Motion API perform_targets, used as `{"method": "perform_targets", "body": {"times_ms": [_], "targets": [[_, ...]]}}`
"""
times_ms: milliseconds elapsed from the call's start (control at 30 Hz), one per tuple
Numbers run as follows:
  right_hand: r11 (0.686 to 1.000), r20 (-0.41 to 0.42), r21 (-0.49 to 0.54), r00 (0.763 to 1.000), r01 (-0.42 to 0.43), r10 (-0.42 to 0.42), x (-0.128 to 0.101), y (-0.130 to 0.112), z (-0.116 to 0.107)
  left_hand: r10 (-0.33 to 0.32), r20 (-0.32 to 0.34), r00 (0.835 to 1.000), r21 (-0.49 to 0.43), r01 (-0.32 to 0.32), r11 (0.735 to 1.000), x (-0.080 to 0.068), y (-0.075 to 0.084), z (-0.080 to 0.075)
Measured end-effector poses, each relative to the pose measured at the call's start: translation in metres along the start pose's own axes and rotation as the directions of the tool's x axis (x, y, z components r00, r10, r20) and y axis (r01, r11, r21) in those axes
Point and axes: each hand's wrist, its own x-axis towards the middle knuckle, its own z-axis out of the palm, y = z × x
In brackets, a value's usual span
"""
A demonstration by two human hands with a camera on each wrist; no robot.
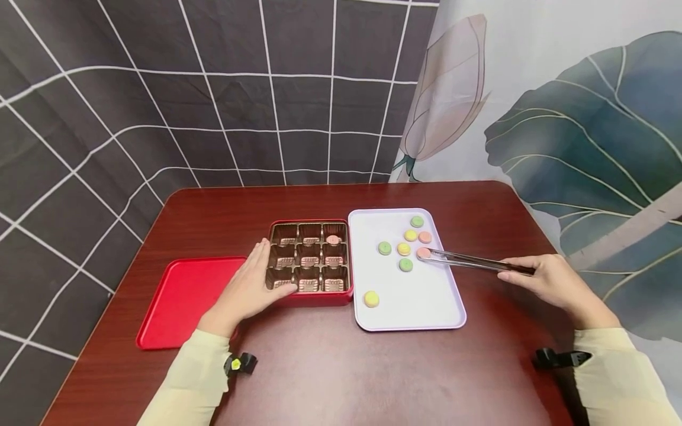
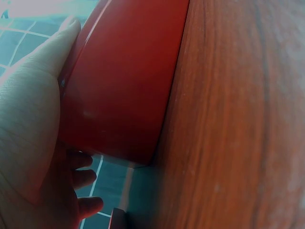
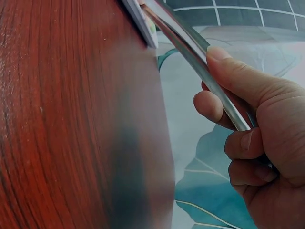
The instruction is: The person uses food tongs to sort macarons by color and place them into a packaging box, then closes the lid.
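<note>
Evenly and brightly lit from above in the head view; only soft, short shadows under the pale lilac rectangular tray (image 1: 410,322) and the red square tin (image 1: 319,297). Mild sheen on the dark red wooden table (image 1: 341,367). Bent lines toward the edges. Wrist views tinted, close surfaces blurred, overexposed patch top left.

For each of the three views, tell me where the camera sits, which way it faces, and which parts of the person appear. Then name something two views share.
Head: above, looking forward and down at the table; both forearms, left hand and right hand show.
Left wrist: low beside the left hand, facing the red box.
Right wrist: under the right hand, facing along the tongs.
Shared: the tongs, in head and right wrist views.
</note>
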Motion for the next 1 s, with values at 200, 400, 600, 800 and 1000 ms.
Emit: {"method": "perform_targets", "body": {"times_ms": [200,400,600,800,1000], "targets": [[1.0,0.005,0.013,1.0,-0.025,0.025,0.003,-0.003,-0.003,-0.003,0.0,1.0,-0.001,0.003,1.0,0.001,0.001,-0.001],[1.0,-0.014,0.01,1.0,-0.014,0.014,0.006,-0.007,-0.007,-0.007,-0.001,1.0,0.002,0.007,1.0,0.002,0.0,-0.002],[0.999,-0.029,0.023,0.998,0.047,-0.047,0.011,-0.012,-0.005,-0.001,0.0,1.0,0.001,0.001,1.0,0.003,0.0,-0.002],[0.996,-0.031,0.059,0.997,0.069,-0.067,0.017,-0.019,-0.001,0.002,-0.003,1.0,0.0,-0.002,1.0,0.002,0.001,-0.002],[0.994,-0.022,0.083,0.998,0.068,-0.066,0.025,-0.03,0.003,-0.002,0.003,1.0,-0.011,0.002,1.0,0.0,0.001,-0.001]]}}
